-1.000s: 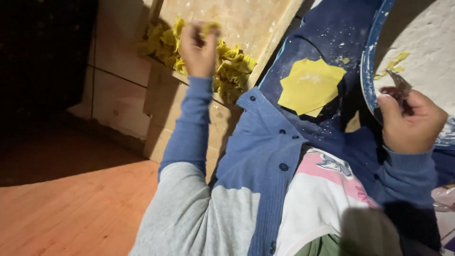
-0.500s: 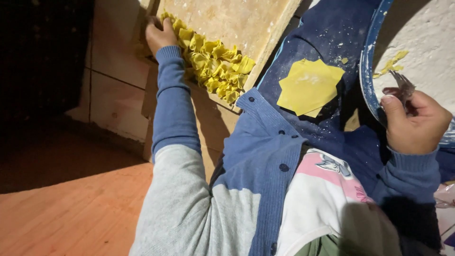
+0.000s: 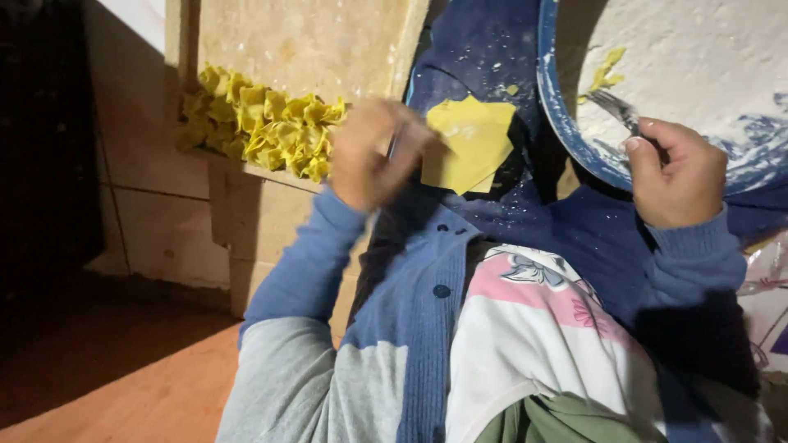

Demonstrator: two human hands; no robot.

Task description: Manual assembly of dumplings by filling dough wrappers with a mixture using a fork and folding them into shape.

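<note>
Left hand (image 3: 373,156): blurred, fingers curled beside the yellow wrapper (image 3: 469,141) on the blue lap; whether it grips it, I can't tell.
Right hand (image 3: 677,176): clenched around a fork (image 3: 617,107), tines over the bowl's rim (image 3: 566,123).
Folded dumplings (image 3: 258,123): heaped at the board's (image 3: 312,41) lower edge.

My left hand (image 3: 373,156) hovers, blurred, just beside the stack of yellow dough squares (image 3: 469,143) lying on my blue-clad lap; contact cannot be confirmed. My right hand (image 3: 677,176) is closed around a metal fork (image 3: 614,107), its tines over the white filling (image 3: 681,66) near the blue-rimmed bowl's (image 3: 552,90) left edge. Folded yellow dumplings (image 3: 258,123) sit clustered at the wooden board's (image 3: 312,41) near-left corner.
</note>
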